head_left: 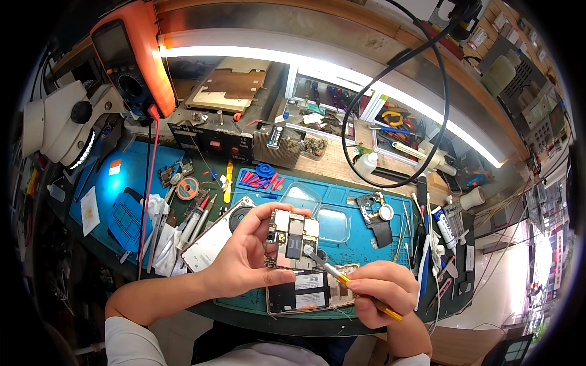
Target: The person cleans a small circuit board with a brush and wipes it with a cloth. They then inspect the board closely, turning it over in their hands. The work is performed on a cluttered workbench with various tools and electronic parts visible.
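Note:
My left hand [241, 262] holds a phone circuit board [279, 236] up over the bench, thumb along its lower edge and fingers behind it. The board carries silver shields, a dark chip in the middle and a pale greyish dab near its right edge. In my right hand [384, 291] is a slim knife-like tool [334, 272] with a gold handle, a silver collar and a dark curved tip. That tip meets the board beside the dab; whether it touches cannot be told. Below both hands lies an opened phone housing [311, 289] with a black battery, partly covered by the board and tool.
A white tablet-like panel [210, 244] lies left of my hands. Behind are clear plastic boxes [334, 224] and red-and-blue small tools [262, 177]. A camera-like part [375, 213] sits right, near tubes and tweezers. An orange multimeter [134, 61] and microscope [67, 125] stand left.

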Motion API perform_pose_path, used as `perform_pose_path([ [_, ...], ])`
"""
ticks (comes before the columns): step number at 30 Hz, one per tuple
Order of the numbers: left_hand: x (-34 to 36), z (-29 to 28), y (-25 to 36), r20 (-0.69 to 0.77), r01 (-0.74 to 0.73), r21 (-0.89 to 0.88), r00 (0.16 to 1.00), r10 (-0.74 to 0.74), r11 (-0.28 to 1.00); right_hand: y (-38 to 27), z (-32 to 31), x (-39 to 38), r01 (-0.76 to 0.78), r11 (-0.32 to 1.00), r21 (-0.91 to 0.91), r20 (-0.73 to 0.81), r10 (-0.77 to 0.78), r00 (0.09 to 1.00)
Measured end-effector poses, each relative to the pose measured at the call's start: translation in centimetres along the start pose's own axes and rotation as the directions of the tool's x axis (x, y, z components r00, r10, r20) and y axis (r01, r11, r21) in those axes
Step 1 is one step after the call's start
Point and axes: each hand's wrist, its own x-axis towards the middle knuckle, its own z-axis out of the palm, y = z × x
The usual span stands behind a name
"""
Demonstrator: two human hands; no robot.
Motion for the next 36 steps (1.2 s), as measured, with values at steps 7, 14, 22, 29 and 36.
perform_pose_path([
  [7, -0.02, -0.03, -0.03, -0.002, -0.002, -0.002, 1.0, 0.002, 1.0, 0.05, 0.09, 0.01, 0.003, 1.0, -0.014, -0.002, -0.003, 1.0],
  [14, 0.01, -0.02, 0.01, 0.001, -0.009, 0.001, 1.0, 0.009, 1.0, -0.05, 0.08, -0.11, -0.007, 1.0, -0.008, -0.031, 0.007, 0.999],
  [22, 0.03, 0.01, 0.13, 0.017, 0.001, -0.001, 1.0, -0.001, 1.0, 0.0, 0.03, -0.12, 0.013, 1.0, 0.004, -0.04, -0.013, 0.999],
  [29, -0.12, 0.24, 0.42, 0.023, 0.068, -0.069, 0.998, -0.066, 0.995, 0.17, -0.09, 0.07, 0.005, 1.0, -0.001, -0.039, -0.005, 0.999],
  [36, -0.06, 0.02, 0.13, 0.081, 0.015, -0.052, 0.997, -0.011, 0.999, 0.16, -0.01, 0.09, -0.005, 1.0, -0.003, -0.017, 0.005, 1.0],
])
